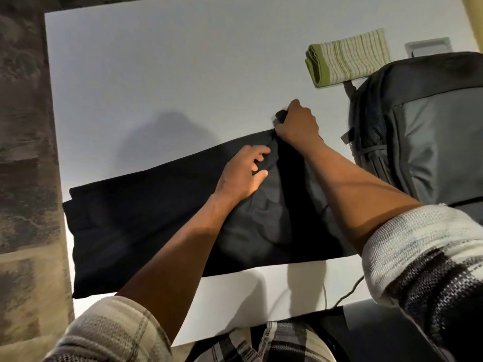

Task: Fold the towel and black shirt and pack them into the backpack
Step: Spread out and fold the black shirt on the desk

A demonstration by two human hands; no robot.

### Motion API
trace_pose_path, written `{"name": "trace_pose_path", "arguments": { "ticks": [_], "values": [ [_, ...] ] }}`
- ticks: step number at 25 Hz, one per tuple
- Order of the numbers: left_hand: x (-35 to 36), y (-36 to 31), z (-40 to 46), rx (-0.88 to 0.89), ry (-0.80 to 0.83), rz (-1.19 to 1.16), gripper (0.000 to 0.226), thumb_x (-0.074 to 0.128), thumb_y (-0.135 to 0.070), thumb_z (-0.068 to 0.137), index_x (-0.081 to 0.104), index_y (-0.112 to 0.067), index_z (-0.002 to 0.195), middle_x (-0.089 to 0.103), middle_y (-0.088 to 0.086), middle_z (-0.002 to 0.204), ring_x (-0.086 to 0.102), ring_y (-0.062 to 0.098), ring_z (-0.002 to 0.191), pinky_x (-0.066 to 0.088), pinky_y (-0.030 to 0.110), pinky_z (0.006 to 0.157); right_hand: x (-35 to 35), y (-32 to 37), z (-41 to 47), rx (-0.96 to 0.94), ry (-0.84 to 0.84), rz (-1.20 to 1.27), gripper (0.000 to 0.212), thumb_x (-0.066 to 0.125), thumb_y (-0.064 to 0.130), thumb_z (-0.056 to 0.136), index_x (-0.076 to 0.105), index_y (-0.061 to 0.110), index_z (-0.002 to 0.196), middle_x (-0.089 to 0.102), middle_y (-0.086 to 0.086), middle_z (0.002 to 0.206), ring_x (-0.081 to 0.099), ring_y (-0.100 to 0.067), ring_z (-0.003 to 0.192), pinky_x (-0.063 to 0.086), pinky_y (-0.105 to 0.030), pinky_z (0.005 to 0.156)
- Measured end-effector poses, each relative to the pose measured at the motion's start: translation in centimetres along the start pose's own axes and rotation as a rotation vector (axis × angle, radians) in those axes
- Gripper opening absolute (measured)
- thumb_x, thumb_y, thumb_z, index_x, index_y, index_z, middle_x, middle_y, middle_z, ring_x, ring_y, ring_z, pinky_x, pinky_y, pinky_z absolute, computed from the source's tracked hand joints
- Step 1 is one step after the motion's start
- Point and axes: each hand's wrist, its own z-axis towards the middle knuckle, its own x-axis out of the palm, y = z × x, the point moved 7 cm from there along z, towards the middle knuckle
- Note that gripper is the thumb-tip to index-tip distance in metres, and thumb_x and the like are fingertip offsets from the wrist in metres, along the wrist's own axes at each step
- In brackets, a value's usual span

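My right hand (296,124) pinches a bunched corner of the black shirt (162,218); my left hand (243,173) grips a fold beside it. The shirt lies limp and light across the white surface (156,74), best held by its edges. The folded striped towel (345,57) waits near the backpack (423,126).

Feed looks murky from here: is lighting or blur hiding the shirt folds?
Head view: the black shirt is mostly a dark mass, its creases showing only near the left hand; a soft shadow falls on the table; the edges bend from the wide lens; the towel is sharp.

Rolled plaid flannel sleeves (423,257)
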Motion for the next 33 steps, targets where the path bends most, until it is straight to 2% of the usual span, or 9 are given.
{"name": "trace_pose_path", "arguments": {
  "ticks": [6, 11, 14, 17, 21, 24, 27, 30, 33],
  "values": [
    [0.8, 0.5, 0.5, -0.09, 0.021, 0.153, 0.057, 0.061, -0.046, 0.092, 0.051, -0.018, 0.141, 0.059, 0.002, 0.127, 0.054, 0.023, 0.116, 0.049, 0.044, 0.097, -1.2, -6.6, -5.0, 0.224, -0.171, 0.414, 0.026, 0.055, 0.016, 0.084, 0.051, 0.012, 0.109, 0.06, -0.005, 0.102, 0.056, -0.024, 0.091, 0.04, -0.029, 0.077],
    [0.6, 0.0, 1.2, -0.14, 0.006, 0.29, 0.059, 0.063, -0.036, 0.091, 0.046, -0.02, 0.145, 0.05, 0.001, 0.143, 0.048, 0.026, 0.128, 0.047, 0.045, 0.101, -0.3, -8.0, -6.5, 0.336, -0.237, 0.602, 0.025, 0.049, 0.008, 0.081, 0.051, 0.014, 0.105, 0.063, -0.002, 0.088, 0.066, -0.026, 0.079, 0.055, -0.037, 0.074],
    [1.1, -0.1, 1.6, -0.134, 0.065, 0.341, 0.065, 0.07, -0.037, 0.083, 0.047, -0.026, 0.143, 0.046, -0.002, 0.144, 0.046, 0.027, 0.127, 0.047, 0.048, 0.1, 1.7, -7.6, -6.2, 0.419, -0.063, 0.841, 0.007, 0.065, 0.012, 0.089, 0.058, 0.011, 0.09, 0.072, -0.016, 0.092, 0.072, -0.027, 0.065, 0.063, -0.039, 0.062],
    [1.5, -0.3, 1.8, -0.153, 0.109, 0.381, 0.064, 0.068, -0.043, 0.085, 0.047, -0.032, 0.144, 0.035, -0.001, 0.155, 0.037, 0.028, 0.135, 0.037, 0.049, 0.107, 2.9, -6.1, -5.8, 0.464, 0.165, 1.029, 0.028, 0.077, 0.033, 0.087, 0.058, 0.012, 0.081, 0.069, -0.015, 0.088, 0.065, -0.026, 0.067, 0.06, -0.036, 0.056],
    [2.5, -0.8, 2.0, -0.111, 0.244, 0.504, 0.065, 0.061, -0.058, 0.087, 0.04, -0.047, 0.147, 0.008, 0.001, 0.167, 0.023, 0.031, 0.142, 0.029, 0.054, 0.107, 2.0, -4.8, -4.4, 0.344, 0.052, 0.748, 0.049, 0.081, 0.05, 0.074, 0.042, 0.021, 0.066, 0.053, -0.004, 0.07, 0.054, -0.018, 0.062, 0.06, -0.037, 0.055],
    [2.7, -0.8, 2.4, -0.117, 0.275, 0.591, 0.064, 0.044, -0.066, 0.093, 0.031, -0.044, 0.152, 0.004, 0.003, 0.168, 0.025, 0.033, 0.141, 0.03, 0.058, 0.106, 0.7, -4.7, -3.8, 0.27, -0.112, 0.489, 0.03, 0.066, 0.028, 0.082, 0.042, 0.019, 0.066, 0.051, 0.001, 0.065, 0.053, -0.018, 0.06, 0.055, -0.037, 0.062],
    [1.5, -1.4, 2.7, -0.138, 0.099, 0.411, 0.055, 0.041, -0.048, 0.101, 0.038, -0.027, 0.152, 0.02, 0.005, 0.165, 0.032, 0.032, 0.14, 0.034, 0.058, 0.106, 0.7, -6.3, -4.9, 0.32, -0.159, 0.429, 0.017, 0.054, 0.016, 0.082, 0.044, 0.016, 0.068, 0.05, 0.001, 0.065, 0.047, -0.017, 0.06, 0.039, -0.03, 0.058],
    [1.6, -3.4, 3.1, 0.135, -0.031, 0.452, 0.057, 0.055, -0.028, 0.097, 0.04, -0.014, 0.15, 0.028, 0.008, 0.162, 0.035, 0.029, 0.142, 0.036, 0.052, 0.11, 1.7, -7.3, -6.1, 0.332, -0.137, 0.358, 0.014, 0.056, 0.02, 0.083, 0.049, 0.013, 0.071, 0.056, -0.001, 0.07, 0.05, -0.019, 0.065, 0.036, -0.029, 0.059],
    [4.9, -3.2, 3.3, 0.252, 0.192, 0.626, 0.069, 0.05, -0.038, 0.099, 0.021, -0.019, 0.158, 0.01, 0.006, 0.167, 0.01, 0.03, 0.153, 0.012, 0.055, 0.121, 1.4, -7.7, -6.6, 0.359, -0.152, 0.32, 0.01, 0.056, 0.022, 0.085, 0.056, 0.014, 0.079, 0.065, -0.004, 0.084, 0.058, -0.023, 0.077, 0.046, -0.033, 0.067]
  ]
}}
